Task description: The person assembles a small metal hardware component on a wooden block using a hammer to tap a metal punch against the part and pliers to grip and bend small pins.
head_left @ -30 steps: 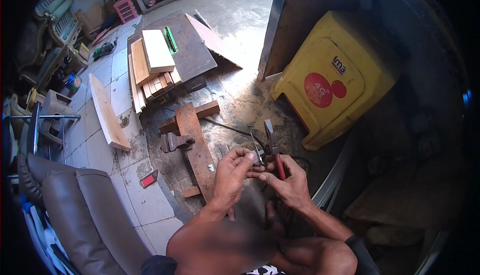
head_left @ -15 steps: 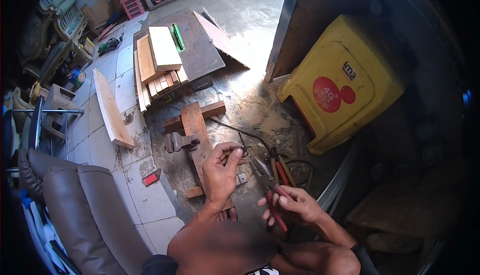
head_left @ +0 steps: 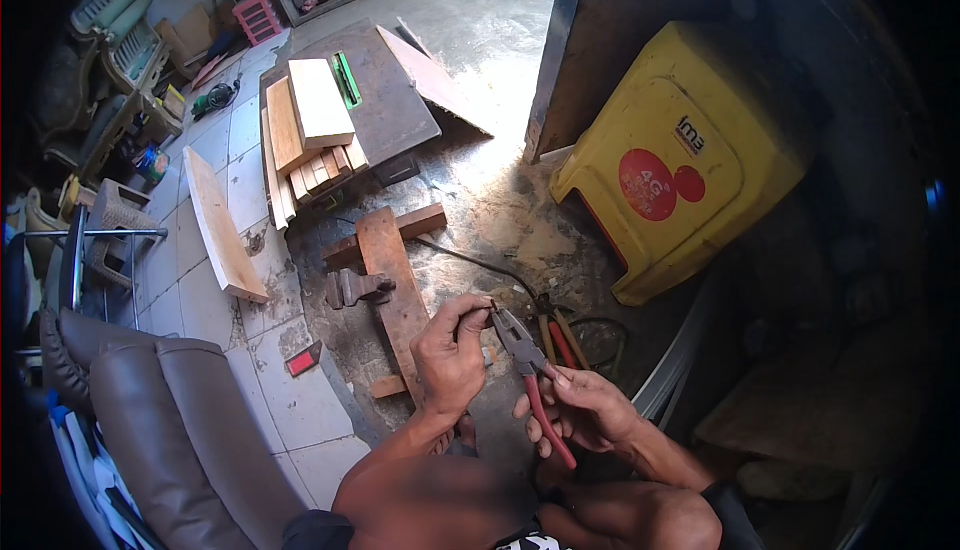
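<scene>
In my right hand (head_left: 590,412) is a pair of combination pliers (head_left: 519,342) with red handles, gripped with its jaws pointing up and to the left. My left hand (head_left: 450,358) is closed in a pinch, thumb against forefinger. What it pinches is small and dark, too small to name. The plier tips meet this small piece right at my left fingertips. Below and left of my hands lies a wooden beam (head_left: 392,265), with a small metal vise (head_left: 357,288) on its left side.
Beyond my right hand lie a red-handled tool (head_left: 562,344) and a dark cable (head_left: 478,264). A yellow plastic stool (head_left: 660,90) lies tipped at the right. Planks (head_left: 320,100) rest on a low dark table (head_left: 392,100). At the left stand a long board (head_left: 222,230) and a brown padded seat (head_left: 165,410).
The pliers have moved up and left, from apart to touching the small piece at my left fingertips. Their jaws and handles have come closer together. My left hand has shifted slightly.
</scene>
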`<state>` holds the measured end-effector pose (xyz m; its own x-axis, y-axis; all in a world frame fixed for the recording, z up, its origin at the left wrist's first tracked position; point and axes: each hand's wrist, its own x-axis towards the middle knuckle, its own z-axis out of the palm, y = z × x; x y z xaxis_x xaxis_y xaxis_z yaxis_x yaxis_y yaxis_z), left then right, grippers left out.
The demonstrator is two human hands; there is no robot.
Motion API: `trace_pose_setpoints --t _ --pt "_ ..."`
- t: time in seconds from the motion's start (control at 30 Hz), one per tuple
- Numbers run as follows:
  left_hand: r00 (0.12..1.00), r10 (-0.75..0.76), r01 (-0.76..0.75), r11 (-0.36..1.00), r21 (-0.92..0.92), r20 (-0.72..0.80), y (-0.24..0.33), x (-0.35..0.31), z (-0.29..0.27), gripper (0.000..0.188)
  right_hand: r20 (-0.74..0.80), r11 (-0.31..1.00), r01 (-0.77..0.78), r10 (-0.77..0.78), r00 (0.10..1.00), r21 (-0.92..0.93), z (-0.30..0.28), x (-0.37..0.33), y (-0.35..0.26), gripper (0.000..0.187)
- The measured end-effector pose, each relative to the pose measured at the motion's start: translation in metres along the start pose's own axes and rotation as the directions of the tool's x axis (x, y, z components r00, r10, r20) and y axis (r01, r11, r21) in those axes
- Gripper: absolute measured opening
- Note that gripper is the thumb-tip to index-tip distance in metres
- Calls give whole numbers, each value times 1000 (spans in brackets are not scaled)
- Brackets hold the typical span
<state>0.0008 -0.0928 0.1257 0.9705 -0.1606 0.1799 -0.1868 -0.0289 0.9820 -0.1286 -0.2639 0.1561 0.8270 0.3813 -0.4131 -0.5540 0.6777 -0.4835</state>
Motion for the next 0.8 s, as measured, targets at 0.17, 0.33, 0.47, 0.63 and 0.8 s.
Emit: trace_pose_setpoints --t 0.17,0.33,0.47,0.63,0.8 --pt "990 138 -140 985 102 25 1 3 -2 15 79 983 -6 -9 997 182 -11 2 7 50" --pt "980 195 -199 967 158 37 9 2 -4 16 105 971 -17 -9 994 239 -14 6 9 50" --pt "983 178 -181 967 178 37 11 1 -6 15 147 958 -28 -15 989 284 -18 8 12 50" --pt "974 227 -227 958 177 19 9 0 -7 22 152 960 -24 -19 988 278 -13 9 11 38" --pt "968 249 -252 953 166 37 8 1 -7 28 168 953 -36 -15 986 301 -15 6 10 32"
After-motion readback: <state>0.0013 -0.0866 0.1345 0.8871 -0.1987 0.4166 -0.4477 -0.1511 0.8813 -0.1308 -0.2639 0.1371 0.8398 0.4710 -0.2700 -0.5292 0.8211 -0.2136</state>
